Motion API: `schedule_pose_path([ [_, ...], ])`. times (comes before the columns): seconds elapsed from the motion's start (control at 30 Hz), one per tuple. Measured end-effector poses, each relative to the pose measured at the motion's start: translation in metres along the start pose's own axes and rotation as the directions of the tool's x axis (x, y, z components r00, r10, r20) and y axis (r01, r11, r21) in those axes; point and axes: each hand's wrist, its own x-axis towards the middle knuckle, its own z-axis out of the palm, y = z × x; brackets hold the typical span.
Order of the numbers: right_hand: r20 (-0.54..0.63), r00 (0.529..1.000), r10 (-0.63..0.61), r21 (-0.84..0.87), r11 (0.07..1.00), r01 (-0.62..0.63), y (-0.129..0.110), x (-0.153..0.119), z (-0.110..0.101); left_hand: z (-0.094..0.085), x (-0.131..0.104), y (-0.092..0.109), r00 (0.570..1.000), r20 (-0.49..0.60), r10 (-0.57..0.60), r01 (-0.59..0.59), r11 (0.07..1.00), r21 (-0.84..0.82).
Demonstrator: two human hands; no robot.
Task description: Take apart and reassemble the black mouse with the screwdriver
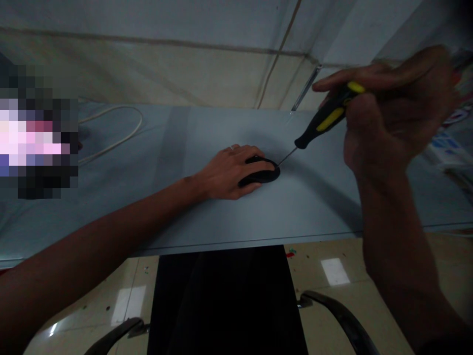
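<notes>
A black computer mouse [271, 173] rests on the grey tabletop [207, 222], gripped by my left hand [232, 172] from its left end. In my right hand [384, 108] is a screwdriver [320, 118] with a black and yellow handle, held between thumb and fingers. Its thin metal shaft slants down to the left, and the tip meets the right end of the mouse near my left fingertip. Whether the tip sits in a screw is too small to tell.
A white cable [138, 123] loops on the table at the left, beside a pixelated patch. A tiled wall [166, 74] stands behind the table. Items in packaging [449, 145] lie at the far right. Below the front edge are a black chair [225, 301] and its armrests.
</notes>
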Motion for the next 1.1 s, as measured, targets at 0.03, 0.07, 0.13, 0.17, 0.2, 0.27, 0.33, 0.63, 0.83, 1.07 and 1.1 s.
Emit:
schedule_pose_path([
  [0.03,-0.018,1.0,-0.023,0.001,1.0,0.023,0.001,0.0,-0.001,0.0,0.0,0.0,1.0,0.001,0.002,-0.002,1.0,0.002],
  [0.07,-0.033,0.998,-0.051,-0.008,0.999,0.051,0.002,0.001,-0.002,0.001,0.0,0.0,1.0,-0.001,0.004,-0.004,1.0,0.005],
  [0.13,-0.055,0.993,-0.108,-0.047,0.993,0.106,0.007,0.001,-0.004,0.002,0.0,0.0,1.0,-0.012,0.012,-0.011,1.0,0.015],
  [0.17,-0.059,0.99,-0.131,-0.075,0.989,0.127,0.009,0.002,-0.006,0.002,0.0,0.0,1.0,-0.019,0.018,-0.018,1.0,0.021],
  [0.2,-0.067,0.986,-0.151,-0.103,0.984,0.144,0.01,0.002,-0.007,0.002,0.0,0.0,0.999,-0.024,0.022,-0.022,0.999,0.026],
  [0.27,-0.069,0.986,-0.151,-0.112,0.983,0.142,0.011,0.003,-0.007,0.002,0.0,-0.001,1.0,-0.024,0.019,-0.018,0.999,0.032],
  [0.33,-0.042,0.993,-0.111,-0.066,0.992,0.108,0.009,0.003,-0.005,0.002,0.0,0.0,1.0,-0.015,0.009,-0.009,1.0,0.024],
  [0.63,-0.109,0.991,0.078,-0.118,0.989,-0.091,-0.013,-0.004,-0.001,0.002,0.0,-0.001,1.0,-0.018,0.016,-0.015,1.0,0.015],
  [0.83,-0.081,0.996,0.034,-0.082,0.996,-0.041,-0.007,-0.002,0.004,0.002,0.0,-0.001,1.0,-0.022,0.022,-0.021,1.0,0.02],
  [1.07,-0.148,0.985,0.087,-0.083,0.992,-0.1,0.0,-0.007,-0.001,0.001,0.001,-0.001,1.0,-0.006,0.023,-0.023,0.999,0.023],
  [1.1,-0.174,0.979,0.108,-0.091,0.988,-0.125,0.0,-0.008,-0.003,0.001,0.001,-0.001,1.0,-0.008,0.025,-0.024,0.999,0.024],
])
